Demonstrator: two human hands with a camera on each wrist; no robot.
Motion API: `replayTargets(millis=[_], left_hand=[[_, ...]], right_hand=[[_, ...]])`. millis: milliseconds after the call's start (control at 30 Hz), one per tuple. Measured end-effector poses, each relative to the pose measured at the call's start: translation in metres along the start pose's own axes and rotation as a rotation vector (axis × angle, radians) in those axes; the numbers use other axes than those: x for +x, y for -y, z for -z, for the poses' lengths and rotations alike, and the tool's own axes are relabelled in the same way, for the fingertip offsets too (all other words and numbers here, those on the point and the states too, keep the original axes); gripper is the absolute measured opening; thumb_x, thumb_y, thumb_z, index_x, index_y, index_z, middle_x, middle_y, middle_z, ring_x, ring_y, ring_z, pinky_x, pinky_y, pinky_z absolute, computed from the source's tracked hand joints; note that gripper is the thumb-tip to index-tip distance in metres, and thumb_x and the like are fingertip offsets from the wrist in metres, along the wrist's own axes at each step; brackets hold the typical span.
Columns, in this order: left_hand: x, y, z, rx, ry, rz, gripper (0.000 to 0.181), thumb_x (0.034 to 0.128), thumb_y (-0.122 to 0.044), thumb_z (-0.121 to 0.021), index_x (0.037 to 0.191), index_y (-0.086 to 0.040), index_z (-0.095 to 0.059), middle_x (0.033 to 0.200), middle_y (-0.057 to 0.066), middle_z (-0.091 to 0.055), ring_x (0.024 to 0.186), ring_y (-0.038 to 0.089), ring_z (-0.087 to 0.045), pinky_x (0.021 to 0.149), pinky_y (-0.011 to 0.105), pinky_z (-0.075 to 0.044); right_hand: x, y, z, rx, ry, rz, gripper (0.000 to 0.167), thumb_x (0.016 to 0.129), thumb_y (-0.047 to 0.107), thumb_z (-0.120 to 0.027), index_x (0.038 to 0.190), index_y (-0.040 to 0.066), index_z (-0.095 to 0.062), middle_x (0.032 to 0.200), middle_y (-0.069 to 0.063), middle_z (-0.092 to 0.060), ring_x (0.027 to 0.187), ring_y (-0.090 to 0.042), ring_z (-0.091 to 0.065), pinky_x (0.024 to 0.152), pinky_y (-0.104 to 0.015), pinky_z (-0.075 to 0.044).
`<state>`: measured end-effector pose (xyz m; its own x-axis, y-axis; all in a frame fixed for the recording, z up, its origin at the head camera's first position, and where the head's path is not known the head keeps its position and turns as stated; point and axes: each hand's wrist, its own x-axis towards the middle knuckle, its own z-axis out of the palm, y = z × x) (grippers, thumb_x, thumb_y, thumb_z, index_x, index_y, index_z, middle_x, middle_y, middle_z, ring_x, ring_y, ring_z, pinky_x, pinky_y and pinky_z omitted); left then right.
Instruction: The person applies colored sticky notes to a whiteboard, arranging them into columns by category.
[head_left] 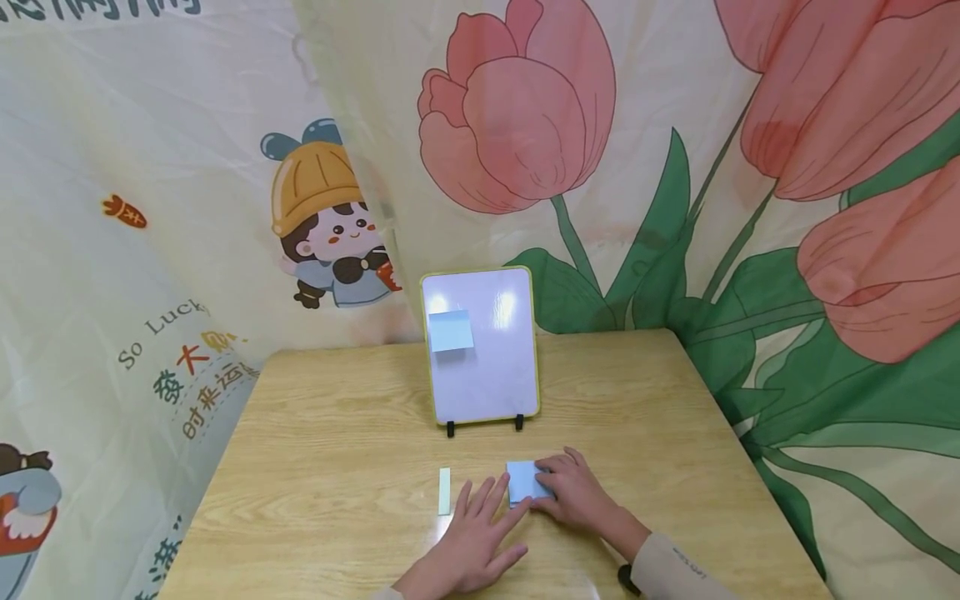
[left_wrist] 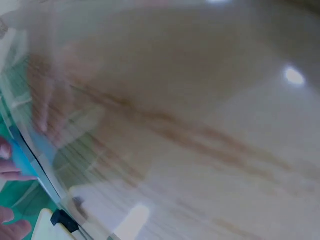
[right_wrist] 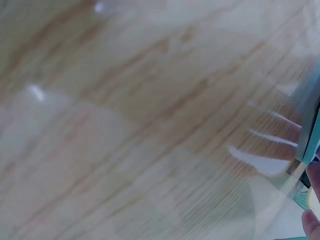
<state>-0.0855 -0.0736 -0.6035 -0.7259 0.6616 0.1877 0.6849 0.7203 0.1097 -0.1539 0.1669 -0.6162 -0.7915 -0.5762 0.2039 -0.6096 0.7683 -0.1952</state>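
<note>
A small stack of blue sticky notes [head_left: 522,483] lies on the table in front of the whiteboard. At its right side my right hand [head_left: 581,496] holds it, fingertips bent over the top and thumb by the near corner. My left hand [head_left: 476,537] has its fingers spread and fairly straight, the index fingertip at the stack's near left corner. Blue paper [left_wrist: 21,159] and a few fingertips show at the left edge of the left wrist view. In the right wrist view, only fingertips [right_wrist: 314,175] appear at the right edge.
A whiteboard [head_left: 498,367] with a yellow-green rim stands on black feet behind the hands. One light blue sticky note [head_left: 452,331] is stuck on its left part. Left of the stack lies a narrow pale green strip [head_left: 445,492]. Printed cloth [head_left: 517,125] hangs behind the wooden table [head_left: 330,450].
</note>
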Motion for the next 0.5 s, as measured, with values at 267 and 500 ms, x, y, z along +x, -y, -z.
replayTargets(millis=[267, 500], left_hand=[[-0.0015, -0.0004, 0.0006, 0.007, 0.009, -0.017, 0.058, 0.1041, -0.056, -0.028, 0.156, -0.030, -0.031, 0.161, 0.017, -0.027, 0.144, 0.038, -0.036, 0.106, 0.065, -0.031], [0.0000, -0.0006, -0.0017, 0.009, 0.005, -0.047, 0.057, 0.1044, -0.055, -0.028, 0.155, -0.028, -0.034, 0.160, 0.016, -0.031, 0.141, 0.037, -0.040, 0.106, 0.066, -0.032]], right_hand=[[0.0001, 0.0011, 0.0008, 0.016, -0.039, 0.017, 0.011, 0.091, 0.023, -0.071, 0.093, 0.015, -0.078, 0.118, -0.006, -0.073, 0.109, -0.026, -0.066, 0.103, -0.063, -0.040], [0.0016, -0.0013, 0.0013, 0.024, -0.045, 0.005, 0.009, 0.087, 0.025, -0.074, 0.088, 0.019, -0.080, 0.118, -0.005, -0.073, 0.107, -0.024, -0.067, 0.103, -0.061, -0.042]])
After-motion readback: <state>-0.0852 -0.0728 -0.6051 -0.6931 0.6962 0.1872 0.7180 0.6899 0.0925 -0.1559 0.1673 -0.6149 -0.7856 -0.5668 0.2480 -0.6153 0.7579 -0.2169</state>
